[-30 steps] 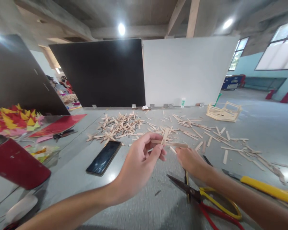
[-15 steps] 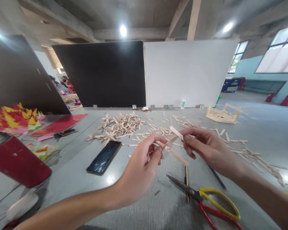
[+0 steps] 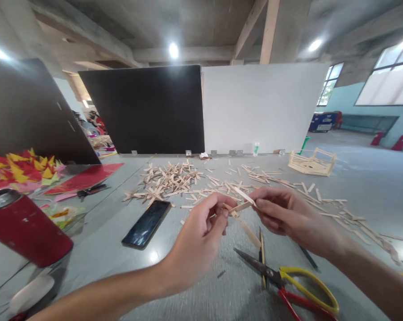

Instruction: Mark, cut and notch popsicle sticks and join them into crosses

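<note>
Between finger and thumb, my left hand [image 3: 204, 236] pinches wooden craft sticks [image 3: 248, 231] that are joined at an angle, one end slanting down to the right. My right hand [image 3: 284, 211] grips a single pale craft stick [image 3: 243, 194], which points up and to the left. Its lower end meets the tip of one of the joined sticks near my right fingertips. Below my hands lie scissors [image 3: 270, 273] with one yellow and one red handle, over a thin dark-and-wood-coloured rod [image 3: 262, 249]. My fingers partly hide the joint of the sticks.
Loose craft sticks [image 3: 174, 178] are heaped behind my hands and scattered rightward. A phone [image 3: 147, 224], a red tumbler [image 3: 27, 227] and a white mouse [image 3: 32, 292] are on the left. Back right stands a stick frame [image 3: 311, 163]. Black [image 3: 144, 111] and white [image 3: 261, 107] panels close the back.
My right hand has brought its craft stick against the tip of the joined sticks, turning it a little. My left hand stays nearly in place. The view has tilted slightly upward.
</note>
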Demonstrator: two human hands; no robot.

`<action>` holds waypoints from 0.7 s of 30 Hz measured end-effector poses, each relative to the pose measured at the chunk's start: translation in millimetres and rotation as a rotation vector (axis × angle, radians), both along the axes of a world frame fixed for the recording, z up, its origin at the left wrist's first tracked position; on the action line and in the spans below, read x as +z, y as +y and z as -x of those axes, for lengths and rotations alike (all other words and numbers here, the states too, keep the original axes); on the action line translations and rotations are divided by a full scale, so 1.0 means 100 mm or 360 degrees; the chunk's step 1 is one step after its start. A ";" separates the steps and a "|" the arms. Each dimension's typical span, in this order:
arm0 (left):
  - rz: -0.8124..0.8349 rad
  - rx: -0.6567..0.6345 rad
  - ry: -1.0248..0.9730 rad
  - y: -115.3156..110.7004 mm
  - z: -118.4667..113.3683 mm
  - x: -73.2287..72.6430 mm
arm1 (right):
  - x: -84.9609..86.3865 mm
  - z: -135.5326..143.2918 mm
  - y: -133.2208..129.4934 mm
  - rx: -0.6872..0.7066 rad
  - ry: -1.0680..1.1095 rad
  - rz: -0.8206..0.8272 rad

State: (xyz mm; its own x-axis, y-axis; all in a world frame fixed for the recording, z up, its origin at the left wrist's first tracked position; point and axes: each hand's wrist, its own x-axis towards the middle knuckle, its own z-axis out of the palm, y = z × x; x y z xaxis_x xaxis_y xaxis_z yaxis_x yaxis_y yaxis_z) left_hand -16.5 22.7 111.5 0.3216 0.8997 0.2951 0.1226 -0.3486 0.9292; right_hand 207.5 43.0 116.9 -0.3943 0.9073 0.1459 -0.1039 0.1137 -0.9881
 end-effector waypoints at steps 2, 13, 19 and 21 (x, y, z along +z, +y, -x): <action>0.0002 0.0000 0.0007 0.00 0.00 0.00 | 0.00 -0.01 0.00 0.0027 -0.0021 -0.0011; 0.0041 -0.0134 0.0109 0.01 0.03 -0.02 | 0.05 -0.06 -0.01 0.0185 -0.0060 0.0081; 0.0027 -0.0158 0.0136 -0.01 0.03 -0.06 | 0.07 -0.08 -0.03 0.0196 -0.0114 0.0087; 0.0023 -0.0187 0.0156 -0.03 0.02 -0.06 | 0.09 -0.09 -0.04 0.0247 -0.0100 0.0135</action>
